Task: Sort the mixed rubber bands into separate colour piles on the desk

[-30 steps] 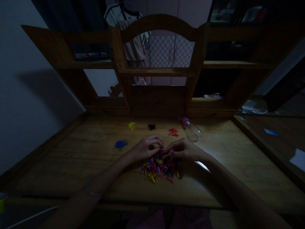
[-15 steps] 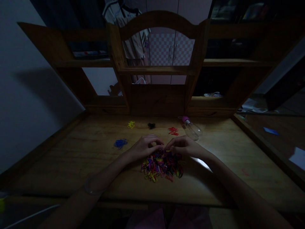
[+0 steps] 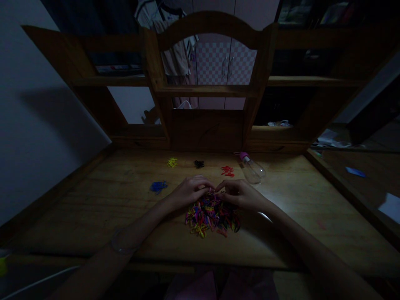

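A mixed pile of small coloured rubber bands (image 3: 212,216) lies on the wooden desk in front of me. At its far edge, my left hand (image 3: 193,191) pinches what looks like a pinkish rubber band (image 3: 211,190) between thumb and forefinger. My right hand (image 3: 239,193) meets it from the other side, thumb and forefinger curled in over the pile; what those fingertips hold is too small and dark to make out. Beyond the hands are small sorted heaps: blue bands (image 3: 158,186), yellow bands (image 3: 172,162), black bands (image 3: 199,163) and red bands (image 3: 227,171).
A clear bulb-shaped bottle (image 3: 253,171) with a purple cap lies on its side behind my right hand. A wooden shelf unit (image 3: 206,130) rises along the desk's back edge. To the right, a lower surface holds a blue packet (image 3: 355,171) and white paper (image 3: 390,207).
The fingertips have shifted slightly at the pile's far edge. A yellow band seen by the right fingertips no longer shows there. The sorted heaps and bottle stay put.
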The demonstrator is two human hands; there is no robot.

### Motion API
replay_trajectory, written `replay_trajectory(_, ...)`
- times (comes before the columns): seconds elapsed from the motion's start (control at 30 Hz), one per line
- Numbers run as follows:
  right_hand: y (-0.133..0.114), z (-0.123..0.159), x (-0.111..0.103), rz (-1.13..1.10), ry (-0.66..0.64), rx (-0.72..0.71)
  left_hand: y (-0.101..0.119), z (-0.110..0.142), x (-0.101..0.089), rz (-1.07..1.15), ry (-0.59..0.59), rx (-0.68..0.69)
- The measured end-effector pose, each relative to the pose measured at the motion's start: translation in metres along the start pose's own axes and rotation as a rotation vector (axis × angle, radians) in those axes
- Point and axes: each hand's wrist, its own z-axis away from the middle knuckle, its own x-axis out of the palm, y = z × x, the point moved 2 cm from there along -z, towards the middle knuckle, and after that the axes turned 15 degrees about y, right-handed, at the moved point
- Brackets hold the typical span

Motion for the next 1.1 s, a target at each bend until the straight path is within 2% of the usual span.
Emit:
replay_trajectory(0.13,0.001,0.0,0.007,0.087,0.025,-0.093,-0.002,0.0,0.0,-0.032,0.027,0.006)
replay_trajectory(0.33,0.0,0.0,0.015,0.089,0.02,-0.173,-0.004,-0.001,0.001,-0.002,0.033,0.062)
replay_trajectory(0.5,-0.001,-0.003,0.012,0.069,0.063,-0.143,-0.003,-0.002,0.001,0.043,0.027,0.078)
replay_trajectory(0.67,-0.003,-0.004,-0.004,0.004,0.077,-0.036,-0.001,-0.002,0.0,0.042,0.027,0.087)
replay_trajectory(0.8,0.003,-0.003,-0.014,0.1,0.082,-0.03,0.0,-0.002,0.0,0.022,0.031,0.07)
replay_trajectory(1.1,0.007,-0.002,0.0,0.24,0.066,-0.103,-0.003,-0.001,0.001,0.017,0.029,0.072)
